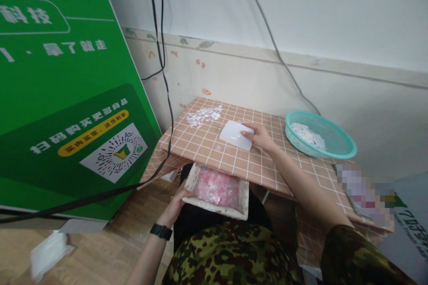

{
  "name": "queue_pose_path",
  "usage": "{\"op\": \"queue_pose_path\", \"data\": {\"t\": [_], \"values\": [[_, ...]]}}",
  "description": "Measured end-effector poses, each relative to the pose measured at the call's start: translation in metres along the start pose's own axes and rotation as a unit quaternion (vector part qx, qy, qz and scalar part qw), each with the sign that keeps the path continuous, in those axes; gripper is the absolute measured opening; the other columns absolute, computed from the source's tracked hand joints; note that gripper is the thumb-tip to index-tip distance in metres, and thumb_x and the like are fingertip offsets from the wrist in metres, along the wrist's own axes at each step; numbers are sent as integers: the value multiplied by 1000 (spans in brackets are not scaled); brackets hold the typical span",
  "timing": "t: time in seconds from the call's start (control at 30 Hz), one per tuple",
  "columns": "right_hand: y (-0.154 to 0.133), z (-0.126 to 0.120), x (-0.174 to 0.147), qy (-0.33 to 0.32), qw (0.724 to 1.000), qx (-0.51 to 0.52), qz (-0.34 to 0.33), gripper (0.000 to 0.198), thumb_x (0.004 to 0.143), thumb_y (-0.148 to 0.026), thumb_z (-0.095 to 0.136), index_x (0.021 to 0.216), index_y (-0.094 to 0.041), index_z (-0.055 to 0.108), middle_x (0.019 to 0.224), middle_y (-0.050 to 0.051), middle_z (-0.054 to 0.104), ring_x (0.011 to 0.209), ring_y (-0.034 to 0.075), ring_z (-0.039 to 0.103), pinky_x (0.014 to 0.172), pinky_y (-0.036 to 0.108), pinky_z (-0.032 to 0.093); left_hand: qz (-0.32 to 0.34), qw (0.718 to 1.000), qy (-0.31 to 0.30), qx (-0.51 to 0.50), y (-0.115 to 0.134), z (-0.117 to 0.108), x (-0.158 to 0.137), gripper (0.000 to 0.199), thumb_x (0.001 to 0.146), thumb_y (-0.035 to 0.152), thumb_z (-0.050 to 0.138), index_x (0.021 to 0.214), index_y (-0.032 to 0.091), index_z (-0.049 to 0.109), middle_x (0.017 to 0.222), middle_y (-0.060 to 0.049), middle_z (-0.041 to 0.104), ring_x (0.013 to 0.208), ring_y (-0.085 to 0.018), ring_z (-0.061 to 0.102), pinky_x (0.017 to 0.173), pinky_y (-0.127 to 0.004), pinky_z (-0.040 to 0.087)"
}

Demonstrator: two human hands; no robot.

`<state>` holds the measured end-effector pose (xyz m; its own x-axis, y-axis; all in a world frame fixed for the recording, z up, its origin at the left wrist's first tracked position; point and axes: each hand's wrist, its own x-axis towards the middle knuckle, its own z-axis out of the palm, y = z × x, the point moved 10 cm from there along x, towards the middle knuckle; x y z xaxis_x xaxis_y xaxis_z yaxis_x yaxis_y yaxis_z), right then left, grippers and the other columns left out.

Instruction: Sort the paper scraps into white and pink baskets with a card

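Note:
My left hand point(180, 199) grips the left side of a white foam box point(214, 207) that rests on my lap at the table's front edge. Inside the box lie many small pink and clear pieces point(217, 187), too small to make out singly. Over the table, my right hand point(259, 136) pinches the right edge of a white, slightly glossy card or scraper-like sheet point(234, 133), thumb on top. Left of that sheet, a loose pile of small white and pinkish paper-like bits point(203, 116) is spread on the tablecloth.
A brown checked tablecloth point(214, 151) covers the table against the wall. At its right stands a turquoise basket point(347, 149) with white pieces point(307, 136) inside. A large green sign panel point(76, 75) is on the left, with a black cable point(169, 120) hanging beside it.

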<state>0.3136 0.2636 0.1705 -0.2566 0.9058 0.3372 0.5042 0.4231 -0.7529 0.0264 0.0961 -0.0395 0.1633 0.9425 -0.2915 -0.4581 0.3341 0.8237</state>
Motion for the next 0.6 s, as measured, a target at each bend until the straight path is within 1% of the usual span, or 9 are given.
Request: {"op": "queue_pose_path", "data": {"t": [0.13, 0.23, 0.3, 0.37, 0.47, 0.5, 0.53, 0.57, 0.6], "values": [[-14, 21, 7, -18, 999, -1, -29, 36, 82, -36, 61, 114, -21, 66, 122, 9, 62, 111, 26, 57, 95, 44, 44, -13, 1000, 3, -2, -4, -2, 0, 58, 70, 17, 56, 128, 18, 56, 102, -5, 73, 88, -27, 62, 83, -36, 42], [-18, 29, 12, -8, 1000, -4, -22, 37, 81, -35, 63, 114, -19, 66, 119, 11, 64, 108, 26, 58, 93, 44, 45, -5, 1000, 5, -2, -3, -4, 1, 59, 70, 18, 57, 129, 18, 55, 106, -6, 72, 93, -28, 62, 84, -37, 41], [-24, 37, 6, -20, 1000, 10, -15, 38, 81, -35, 63, 114, -17, 66, 116, 12, 65, 103, 26, 60, 90, 43, 47, -3, 1000, 6, 0, -3, -5, 1, 60, 70, 18, 57, 130, 18, 55, 108, -6, 72, 94, -29, 62, 84, -38, 42], [-38, 51, -7, -67, 997, 35, -20, 39, 82, -36, 61, 116, -17, 65, 114, 11, 66, 99, 25, 62, 86, 40, 49, -3, 1000, 4, -1, -4, -5, 2, 60, 69, 18, 57, 129, 18, 55, 109, -7, 72, 94, -29, 62, 84, -38, 42], [-63, 71, -34, -174, 982, 72, -30, 38, 84, -38, 59, 118, -20, 64, 111, 7, 68, 90, 21, 65, 75, 34, 53, 1, 1000, 1, -4, -4, -5, 3, 57, 69, 17, 57, 127, 17, 57, 110, -7, 71, 96, -29, 62, 87, -38, 41], [-68, 73, -40, -196, 977, 76, -29, 38, 84, -38, 59, 117, -21, 65, 110, 6, 69, 87, 20, 65, 72, 32, 53, 4, 1000, 0, -5, -3, -5, 3, 57, 69, 16, 57, 126, 17, 58, 111, -7, 71, 98, -29, 62, 89, -38, 41], [-70, 71, -41, -203, 976, 77, -28, 38, 84, -39, 59, 117, -21, 65, 108, 6, 69, 86, 20, 65, 70, 32, 53, 5, 1000, -1, -6, -3, -4, 2, 56, 69, 16, 56, 125, 17, 59, 112, -7, 70, 100, -30, 61, 90, -39, 40], [-68, 64, -38, -190, 979, 74, -28, 38, 83, -39, 60, 117, -22, 65, 108, 6, 69, 87, 21, 65, 71, 32, 54, 5, 1000, -3, -8, -2, -3, 2, 56, 69, 16, 56, 125, 17, 58, 112, -7, 70, 102, -30, 60, 91, -39, 40], [-64, 54, -30, -159, 985, 68, -28, 38, 82, -38, 61, 117, -22, 65, 109, 6, 69, 89, 21, 65, 73, 34, 54, 4, 1000, -4, -10, -2, -3, 1, 57, 69, 16, 56, 126, 17, 58, 113, -7, 70, 104, -31, 60, 91, -39, 40]]}}
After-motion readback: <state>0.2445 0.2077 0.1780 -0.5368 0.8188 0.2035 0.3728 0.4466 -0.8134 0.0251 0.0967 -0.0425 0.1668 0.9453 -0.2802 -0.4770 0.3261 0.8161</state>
